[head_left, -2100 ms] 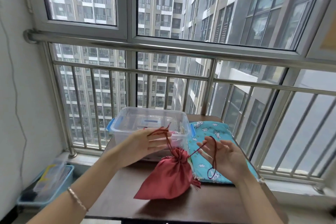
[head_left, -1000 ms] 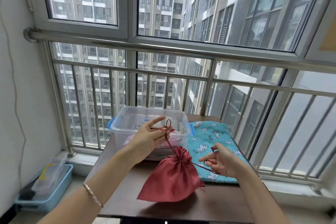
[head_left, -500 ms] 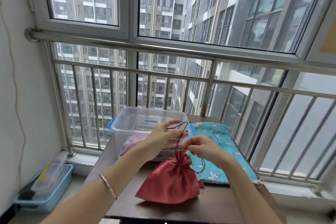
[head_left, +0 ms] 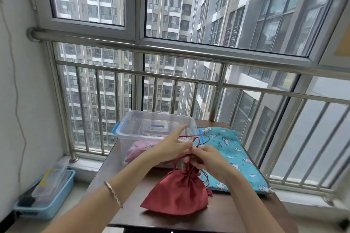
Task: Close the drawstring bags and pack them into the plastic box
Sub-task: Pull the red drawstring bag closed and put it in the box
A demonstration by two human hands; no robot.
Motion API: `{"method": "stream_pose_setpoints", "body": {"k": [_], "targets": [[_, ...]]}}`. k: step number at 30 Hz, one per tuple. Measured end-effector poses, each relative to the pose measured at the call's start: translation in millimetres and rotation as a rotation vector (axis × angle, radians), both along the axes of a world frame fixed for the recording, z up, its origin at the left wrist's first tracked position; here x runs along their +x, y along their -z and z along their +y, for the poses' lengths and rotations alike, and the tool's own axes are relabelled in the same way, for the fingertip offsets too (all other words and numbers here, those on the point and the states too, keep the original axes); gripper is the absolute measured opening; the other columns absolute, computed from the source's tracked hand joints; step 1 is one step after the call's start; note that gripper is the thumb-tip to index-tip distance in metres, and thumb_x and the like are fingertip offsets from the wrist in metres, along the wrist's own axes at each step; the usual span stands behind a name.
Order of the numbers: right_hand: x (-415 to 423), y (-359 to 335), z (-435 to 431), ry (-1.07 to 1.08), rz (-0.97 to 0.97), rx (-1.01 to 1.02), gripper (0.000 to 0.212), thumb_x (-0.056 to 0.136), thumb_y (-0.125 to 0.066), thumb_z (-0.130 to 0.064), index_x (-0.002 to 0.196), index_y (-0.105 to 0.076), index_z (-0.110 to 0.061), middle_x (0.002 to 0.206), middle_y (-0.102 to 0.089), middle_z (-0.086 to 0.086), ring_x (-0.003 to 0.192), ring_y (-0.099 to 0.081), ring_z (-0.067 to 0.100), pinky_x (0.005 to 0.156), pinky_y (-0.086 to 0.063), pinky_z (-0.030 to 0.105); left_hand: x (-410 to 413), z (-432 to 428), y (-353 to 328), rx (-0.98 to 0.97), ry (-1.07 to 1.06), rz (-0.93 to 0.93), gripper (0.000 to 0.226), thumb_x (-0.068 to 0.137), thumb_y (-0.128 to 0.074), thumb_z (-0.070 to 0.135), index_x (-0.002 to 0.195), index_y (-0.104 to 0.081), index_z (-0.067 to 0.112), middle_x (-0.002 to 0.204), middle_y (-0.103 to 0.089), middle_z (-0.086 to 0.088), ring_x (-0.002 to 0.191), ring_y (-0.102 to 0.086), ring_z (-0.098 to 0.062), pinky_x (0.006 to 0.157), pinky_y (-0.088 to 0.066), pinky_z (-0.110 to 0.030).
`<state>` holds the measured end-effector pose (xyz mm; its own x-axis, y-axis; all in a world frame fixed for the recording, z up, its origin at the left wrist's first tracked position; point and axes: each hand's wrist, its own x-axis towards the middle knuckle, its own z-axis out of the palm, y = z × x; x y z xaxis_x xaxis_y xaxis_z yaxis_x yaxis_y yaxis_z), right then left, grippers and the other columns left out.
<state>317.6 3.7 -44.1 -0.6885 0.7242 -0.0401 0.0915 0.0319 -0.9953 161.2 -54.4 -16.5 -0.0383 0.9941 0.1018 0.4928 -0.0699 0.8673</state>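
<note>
Both hands met just above the gathered neck of the red bag, which sat on the dark surface directly below them. The left hand had its thumb and fingers pinched on the dark red cord, with the index finger stretched out toward the box. The right hand was curled closed around the cord right at the bag's neck, its fingertips touching those of the left hand. Loops of the cord rose above the two hands and another strand hung down beside the right wrist, along the bag's right edge. The bag's mouth was puckered tight under the right hand.

Just beyond the left hand stood the clear plastic box with blue latches, its top open. A pink bag lay inside it, seen through the near wall behind the left hand. To the far side of the right hand, a turquoise bag with a white print lay flat on the surface, touching the red bag's right side. A thin bracelet circled the left wrist.
</note>
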Motion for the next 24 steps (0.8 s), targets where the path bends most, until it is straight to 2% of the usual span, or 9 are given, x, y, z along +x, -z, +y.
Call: {"method": "stream_pose_setpoints", "body": {"k": [4,5,7,9,12,14,19,21,24], "targets": [[0.9,-4.6,0.4,-0.035,0.045,-0.2,0.038,0.098,-0.05,-0.033,0.101,-0.073,-0.003,0.073,-0.065,0.007,0.054,-0.044,0.008,0.047,-0.032,0.014,-10.2,-2.3,-2.0,-0.052,0.003,0.004,0.062,0.098,-0.049,0.039,0.151,-0.017,0.037,0.131,-0.056,-0.001,0.11,-0.057,-0.013,0.099,-0.043,-0.027],[0.4,-5.8,0.6,-0.032,0.059,-0.279,0.037,0.099,-0.047,-0.032,0.102,-0.071,-0.003,0.071,-0.062,0.006,0.052,-0.043,0.008,0.043,-0.032,0.014,-11.3,-2.9,-3.0,-0.069,-0.005,-0.013,0.059,0.098,-0.048,0.039,0.15,-0.019,0.037,0.125,-0.06,-0.003,0.108,-0.06,-0.017,0.097,-0.046,-0.03],[-1.2,-6.8,1.4,-0.009,0.071,-0.4,0.039,0.1,-0.044,-0.032,0.1,-0.066,-0.001,0.067,-0.061,0.006,0.048,-0.043,0.008,0.038,-0.03,0.014,-10.2,-5.3,-5.6,-0.112,-0.021,-0.095,0.051,0.098,-0.05,0.034,0.144,-0.028,0.033,0.104,-0.068,-0.009,0.087,-0.067,-0.02,0.076,-0.056,-0.028],[-1.7,-7.4,1.2,0.011,0.085,-0.447,0.041,0.101,-0.042,-0.032,0.095,-0.066,0.001,0.066,-0.062,0.008,0.047,-0.044,0.009,0.037,-0.027,0.014,-6.4,-8.1,-6.6,-0.157,-0.011,-0.174,0.041,0.096,-0.055,0.029,0.132,-0.037,0.023,0.09,-0.067,-0.008,0.072,-0.064,-0.016,0.062,-0.055,-0.025],[-2.8,-7.3,-0.4,0.018,0.112,-0.425,0.038,0.101,-0.043,-0.03,0.094,-0.066,0.0,0.069,-0.063,0.009,0.048,-0.046,0.01,0.038,-0.029,0.015,-0.7,-12.9,-4.6,-0.209,0.054,-0.191,0.042,0.091,-0.063,0.031,0.122,-0.039,0.015,0.077,-0.067,0.001,0.062,-0.06,-0.008,0.054,-0.049,-0.021],[-4.4,-6.8,-1.4,0.019,0.13,-0.394,0.036,0.099,-0.046,-0.03,0.096,-0.066,0.0,0.074,-0.063,0.009,0.05,-0.046,0.01,0.04,-0.033,0.016,0.5,-13.3,-0.7,-0.182,0.064,-0.119,0.039,0.092,-0.062,0.03,0.12,-0.042,0.011,0.073,-0.061,0.002,0.052,-0.053,-0.002,0.047,-0.041,-0.017],[-4.8,-9.8,-5.1,0.035,0.106,-0.24,0.042,0.098,-0.051,-0.032,0.103,-0.071,0.005,0.068,-0.058,0.002,0.055,-0.044,0.008,0.044,-0.03,0.015,1.1,-10.9,9.5,-0.092,0.036,-0.105,0.03,0.094,-0.06,0.021,0.098,-0.063,-0.009,0.05,-0.048,0.013,0.039,-0.036,0.002,0.041,-0.028,-0.011],[-6.4,-9.8,-6.3,0.098,0.044,-0.139,0.04,0.096,-0.055,-0.035,0.101,-0.075,0.0,0.067,-0.053,0.003,0.054,-0.043,0.008,0.045,-0.032,0.014,-2.1,-12.5,8.9,-0.097,-0.014,-0.085,0.028,0.091,-0.065,0.026,0.103,-0.072,0.003,0.05,-0.046,0.012,0.037,-0.032,0.002,0.038,-0.026,-0.01],[-7.8,-12.7,-9.7,0.174,-0.009,0.046,0.037,0.094,-0.059,-0.037,0.094,-0.077,-0.005,0.059,-0.043,0.002,0.051,-0.038,0.007,0.046,-0.032,0.014,-4.1,-16.9,6.9,-0.135,0.042,-0.118,0.024,0.088,-0.068,0.036,0.108,-0.074,0.026,0.056,-0.047,0.007,0.041,-0.03,-0.002,0.039,-0.025,-0.012]]}}
